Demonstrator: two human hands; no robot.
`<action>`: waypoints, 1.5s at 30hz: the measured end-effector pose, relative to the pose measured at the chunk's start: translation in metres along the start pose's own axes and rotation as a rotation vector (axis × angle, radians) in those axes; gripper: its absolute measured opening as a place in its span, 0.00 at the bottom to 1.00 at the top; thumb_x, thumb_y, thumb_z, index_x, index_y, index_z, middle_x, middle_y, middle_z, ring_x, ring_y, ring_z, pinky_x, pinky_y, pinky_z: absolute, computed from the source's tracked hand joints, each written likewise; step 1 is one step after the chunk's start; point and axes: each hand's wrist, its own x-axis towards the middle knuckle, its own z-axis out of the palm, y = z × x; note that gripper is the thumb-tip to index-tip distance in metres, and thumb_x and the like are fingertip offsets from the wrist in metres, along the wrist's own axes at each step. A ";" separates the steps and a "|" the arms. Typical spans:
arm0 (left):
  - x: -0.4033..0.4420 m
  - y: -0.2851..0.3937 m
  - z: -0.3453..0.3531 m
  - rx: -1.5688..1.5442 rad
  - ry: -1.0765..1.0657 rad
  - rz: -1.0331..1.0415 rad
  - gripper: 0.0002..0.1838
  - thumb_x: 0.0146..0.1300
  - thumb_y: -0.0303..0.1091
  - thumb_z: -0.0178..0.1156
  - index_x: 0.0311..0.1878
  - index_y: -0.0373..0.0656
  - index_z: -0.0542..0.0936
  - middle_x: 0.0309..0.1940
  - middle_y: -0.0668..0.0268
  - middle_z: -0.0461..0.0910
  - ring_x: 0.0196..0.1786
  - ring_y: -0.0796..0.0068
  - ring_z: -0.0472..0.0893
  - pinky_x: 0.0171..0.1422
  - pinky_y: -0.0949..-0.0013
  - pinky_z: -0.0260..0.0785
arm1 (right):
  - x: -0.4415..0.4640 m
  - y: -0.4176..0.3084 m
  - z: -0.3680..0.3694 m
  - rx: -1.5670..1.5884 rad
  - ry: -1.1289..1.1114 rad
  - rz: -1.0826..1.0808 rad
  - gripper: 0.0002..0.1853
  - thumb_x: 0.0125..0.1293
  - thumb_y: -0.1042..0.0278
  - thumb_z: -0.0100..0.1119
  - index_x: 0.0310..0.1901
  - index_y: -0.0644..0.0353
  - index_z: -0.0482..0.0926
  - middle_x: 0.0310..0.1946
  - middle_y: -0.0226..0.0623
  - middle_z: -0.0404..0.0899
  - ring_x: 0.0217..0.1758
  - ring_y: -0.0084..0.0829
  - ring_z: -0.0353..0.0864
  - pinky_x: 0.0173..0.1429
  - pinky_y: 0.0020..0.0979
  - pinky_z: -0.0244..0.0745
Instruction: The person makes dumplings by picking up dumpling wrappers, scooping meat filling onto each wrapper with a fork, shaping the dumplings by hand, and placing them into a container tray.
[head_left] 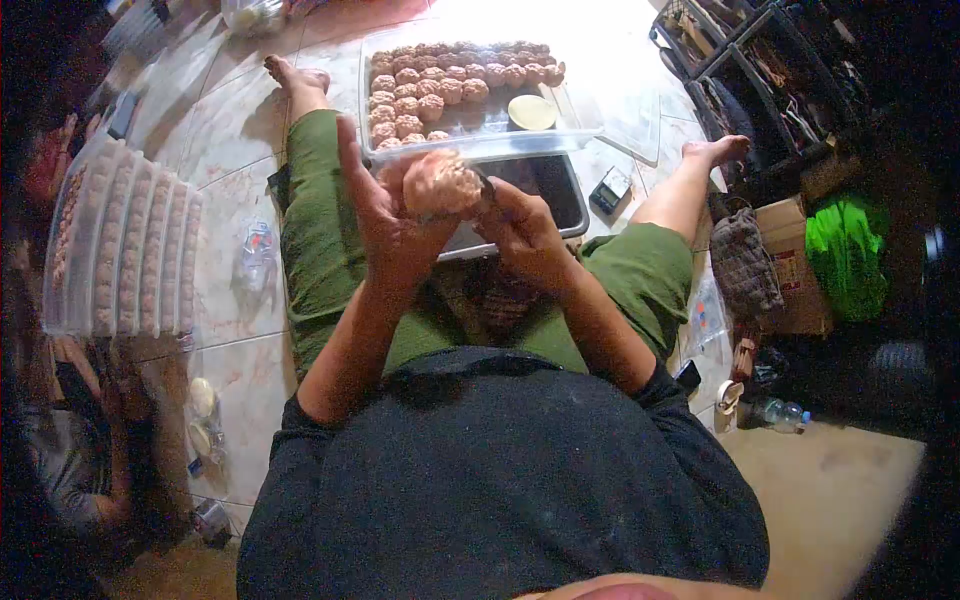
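A pinkish, rough-textured ball rests in my left hand, with some fingers stretched up beside it. My right hand is closed close against the ball, pinching a small dark item, perhaps a tool's end, whose kind I cannot make out. Just beyond my hands is a clear plastic tub holding rows of similar balls and a pale round disc. Below my hands lies a dark tray with a light rim, partly covered by my hands and the tub.
Stacked clear containers full of such balls stand at the left, near another person's arm. A small dark box sits beside the tray. At the right are dark crates, a green bag and a plastic bottle.
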 end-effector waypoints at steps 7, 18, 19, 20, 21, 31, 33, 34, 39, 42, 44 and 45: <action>-0.001 -0.014 -0.002 -0.119 -0.108 0.017 0.55 0.45 0.33 0.71 0.68 0.43 0.40 0.37 0.60 0.72 0.37 0.74 0.76 0.41 0.71 0.71 | -0.012 -0.016 0.025 0.071 0.241 0.032 0.06 0.66 0.70 0.45 0.37 0.63 0.68 0.27 0.39 0.72 0.28 0.25 0.71 0.32 0.25 0.67; 0.001 -0.015 -0.002 -0.085 -0.053 -0.027 0.56 0.37 0.42 0.74 0.65 0.41 0.48 0.27 0.66 0.73 0.29 0.78 0.74 0.35 0.77 0.69 | -0.004 -0.022 0.033 -0.262 0.116 -0.099 0.05 0.66 0.71 0.43 0.37 0.64 0.67 0.20 0.52 0.69 0.22 0.51 0.71 0.25 0.41 0.65; -0.001 -0.014 0.000 -0.100 -0.057 -0.030 0.56 0.36 0.43 0.74 0.65 0.40 0.48 0.27 0.67 0.73 0.29 0.79 0.74 0.34 0.78 0.68 | -0.005 -0.024 0.031 -0.313 0.089 -0.069 0.05 0.66 0.71 0.43 0.37 0.64 0.67 0.20 0.52 0.70 0.21 0.50 0.71 0.26 0.40 0.65; -0.001 -0.013 -0.001 -0.055 -0.045 -0.041 0.57 0.35 0.43 0.75 0.65 0.39 0.49 0.27 0.67 0.72 0.29 0.79 0.73 0.34 0.78 0.68 | -0.004 -0.028 0.030 -0.363 0.059 -0.040 0.05 0.66 0.72 0.43 0.37 0.64 0.67 0.21 0.51 0.70 0.21 0.49 0.71 0.26 0.39 0.65; 0.002 -0.010 -0.004 -0.008 -0.031 -0.050 0.57 0.34 0.44 0.75 0.64 0.39 0.49 0.26 0.67 0.72 0.28 0.80 0.73 0.33 0.78 0.67 | -0.002 -0.032 0.028 -0.413 0.026 -0.013 0.05 0.66 0.72 0.43 0.38 0.64 0.67 0.21 0.50 0.71 0.21 0.48 0.71 0.26 0.39 0.65; 0.003 -0.026 -0.014 0.232 0.036 0.029 0.61 0.28 0.58 0.73 0.63 0.38 0.52 0.34 0.64 0.71 0.29 0.76 0.73 0.36 0.73 0.69 | -0.014 -0.020 0.043 -0.305 0.079 0.084 0.11 0.61 0.73 0.46 0.45 0.59 0.62 0.26 0.59 0.74 0.34 0.59 0.75 0.32 0.49 0.67; 0.002 -0.025 -0.013 0.307 0.052 0.043 0.62 0.27 0.61 0.72 0.63 0.36 0.52 0.40 0.60 0.70 0.33 0.72 0.74 0.40 0.70 0.70 | -0.015 -0.004 0.045 -0.334 0.063 0.074 0.13 0.61 0.72 0.47 0.47 0.58 0.62 0.28 0.58 0.74 0.34 0.59 0.75 0.33 0.50 0.67; 0.002 -0.024 -0.012 0.319 0.051 0.020 0.63 0.26 0.62 0.71 0.63 0.36 0.52 0.43 0.59 0.69 0.35 0.70 0.74 0.41 0.69 0.70 | -0.014 0.001 0.044 -0.350 0.055 0.068 0.14 0.60 0.72 0.47 0.48 0.58 0.62 0.28 0.58 0.75 0.34 0.58 0.75 0.33 0.50 0.67; 0.002 -0.024 -0.010 0.235 0.089 -0.068 0.66 0.24 0.65 0.70 0.63 0.34 0.52 0.52 0.54 0.64 0.44 0.63 0.73 0.47 0.65 0.69 | -0.004 -0.024 0.038 -0.367 0.032 0.006 0.06 0.64 0.74 0.44 0.41 0.65 0.66 0.24 0.55 0.73 0.30 0.56 0.75 0.30 0.42 0.68; 0.012 -0.031 -0.021 0.373 0.119 0.111 0.66 0.25 0.65 0.70 0.64 0.34 0.51 0.50 0.53 0.64 0.43 0.62 0.73 0.47 0.66 0.69 | -0.008 -0.030 0.033 -0.455 0.062 -0.009 0.11 0.62 0.71 0.46 0.46 0.59 0.63 0.25 0.55 0.74 0.31 0.56 0.75 0.32 0.46 0.69; 0.010 -0.031 -0.021 0.384 0.092 0.151 0.65 0.26 0.64 0.70 0.64 0.34 0.50 0.49 0.53 0.64 0.42 0.64 0.73 0.47 0.67 0.69 | -0.012 -0.023 0.035 -0.473 0.047 0.016 0.13 0.61 0.71 0.46 0.48 0.56 0.63 0.26 0.54 0.74 0.32 0.56 0.76 0.33 0.48 0.70; 0.007 -0.029 -0.018 0.307 0.067 0.118 0.65 0.27 0.62 0.71 0.64 0.34 0.49 0.49 0.53 0.64 0.41 0.65 0.73 0.46 0.67 0.69 | -0.013 -0.012 0.039 -0.447 0.026 0.015 0.12 0.61 0.71 0.45 0.48 0.56 0.63 0.26 0.54 0.74 0.32 0.56 0.76 0.33 0.47 0.71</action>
